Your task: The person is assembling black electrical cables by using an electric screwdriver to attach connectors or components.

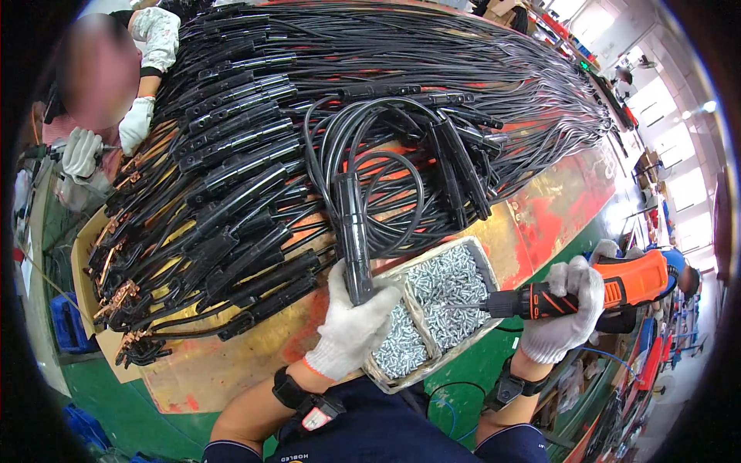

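Observation:
My left hand (pixel 356 320), in a white knit glove, is closed round the lower end of a black cylindrical cable handle (pixel 353 231). A looped black cable (pixel 421 193) runs from this handle over the pile. My right hand (pixel 567 309), gloved too, grips an orange and black power screwdriver (pixel 610 285). Its thin bit points left, over a two-part tray (pixel 488 270) of small silver screws (pixel 448 289). Whether the bit tip touches a screw, I cannot tell. The tray stands at the table's near edge, right beside my left hand.
Rows of black cables with black handles (pixel 239 170) cover much of the worn red and yellow table (pixel 540 224). Copper clamps (pixel 123 297) lie in a cardboard box (pixel 89 255) at left. A co-worker's gloved hands (pixel 81 154) are at the far left. Blue bins (pixel 73 324) sit below.

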Tool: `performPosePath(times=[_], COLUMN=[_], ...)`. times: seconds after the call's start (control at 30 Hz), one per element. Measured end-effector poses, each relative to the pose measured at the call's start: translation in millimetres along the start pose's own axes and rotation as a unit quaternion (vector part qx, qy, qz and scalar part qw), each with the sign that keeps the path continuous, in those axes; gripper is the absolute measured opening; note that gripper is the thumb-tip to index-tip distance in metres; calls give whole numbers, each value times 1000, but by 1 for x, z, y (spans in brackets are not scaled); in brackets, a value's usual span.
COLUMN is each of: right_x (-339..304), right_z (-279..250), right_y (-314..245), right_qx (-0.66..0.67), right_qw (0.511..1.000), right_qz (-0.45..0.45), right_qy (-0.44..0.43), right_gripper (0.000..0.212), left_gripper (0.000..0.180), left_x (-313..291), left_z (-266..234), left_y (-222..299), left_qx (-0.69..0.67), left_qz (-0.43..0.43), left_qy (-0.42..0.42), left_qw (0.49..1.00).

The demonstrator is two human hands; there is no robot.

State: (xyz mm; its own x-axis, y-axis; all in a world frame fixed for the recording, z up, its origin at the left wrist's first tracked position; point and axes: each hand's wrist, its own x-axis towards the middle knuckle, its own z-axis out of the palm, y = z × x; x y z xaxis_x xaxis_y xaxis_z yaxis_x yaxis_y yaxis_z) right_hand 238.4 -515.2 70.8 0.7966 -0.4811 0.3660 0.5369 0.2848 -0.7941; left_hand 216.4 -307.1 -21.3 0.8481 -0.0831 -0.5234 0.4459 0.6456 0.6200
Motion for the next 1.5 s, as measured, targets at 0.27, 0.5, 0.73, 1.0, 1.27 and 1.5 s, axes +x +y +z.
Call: performPosePath(times=[0.27, 0.5, 0.73, 1.0, 1.27, 1.5], right_x=[4, 2, -10, -19, -31, -43], right_z=[20, 58, 70, 76, 79, 93], right_y=[4, 21, 36, 46, 33, 23], right_qx=[75, 153, 138, 65, 32, -40], right_qw=[997, 986, 985, 995, 997, 991], right_qz=[-6, 13, 60, 64, 33, 28], right_qy=[4, -66, -85, -52, -63, -122], right_gripper=[12, 52, 42, 63, 8, 15], left_gripper=[64, 70, 70, 84, 83, 80], left_x=[3, 2, 0, -1, 1, 1], left_z=[-5, -12, -5, -8, -9, -4], left_y=[-6, -8, -2, 3, -4, -1], left_qx=[-4, -30, -21, -35, -22, -20], left_qz=[26, 1, -1, -11, 8, 9], left_qy=[-11, -57, -14, -30, -36, -12], left_qw=[1000, 998, 1000, 999, 999, 1000])
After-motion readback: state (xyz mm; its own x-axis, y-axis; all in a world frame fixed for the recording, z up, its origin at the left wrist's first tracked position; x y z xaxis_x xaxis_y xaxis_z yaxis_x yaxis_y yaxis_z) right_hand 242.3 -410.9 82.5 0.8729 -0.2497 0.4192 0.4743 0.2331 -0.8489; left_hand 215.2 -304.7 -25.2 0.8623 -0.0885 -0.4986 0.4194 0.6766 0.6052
